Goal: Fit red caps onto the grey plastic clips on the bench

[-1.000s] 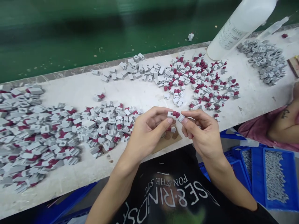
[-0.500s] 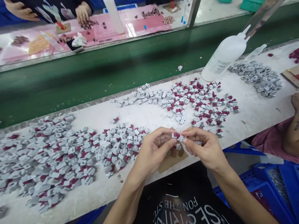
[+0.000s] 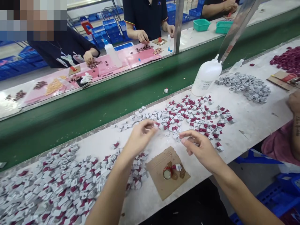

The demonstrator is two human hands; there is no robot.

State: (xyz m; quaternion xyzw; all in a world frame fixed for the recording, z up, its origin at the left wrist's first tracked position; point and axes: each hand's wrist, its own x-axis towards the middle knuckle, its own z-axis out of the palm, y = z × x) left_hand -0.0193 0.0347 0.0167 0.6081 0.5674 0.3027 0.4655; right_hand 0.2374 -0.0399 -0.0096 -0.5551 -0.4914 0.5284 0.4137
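My left hand [image 3: 140, 137] reaches out over the near edge of a spread of small grey and dark red plastic parts [image 3: 194, 115]. Its fingertips are blurred, right at a pale grey part, and whether they grip it is unclear. My right hand [image 3: 199, 147] hovers just in front of the same spread, fingers loosely curled and apart, with nothing visible in it. Between my arms lies a brown cardboard square [image 3: 161, 184] with a bottle cap [image 3: 167, 172] and one grey-red part [image 3: 178, 167] on it.
A large heap of the same parts [image 3: 58, 184] covers the white bench at left. A squeeze bottle [image 3: 205, 78] and a grey-only pile [image 3: 246, 86] stand at back right. A green conveyor [image 3: 93, 100] runs beyond. Another person's arm [image 3: 294, 106] rests at right; other people work across.
My hands held one grey-red part together near my body; now they have separated, and the left has reached forward to the parts spread. The camera has tilted up.
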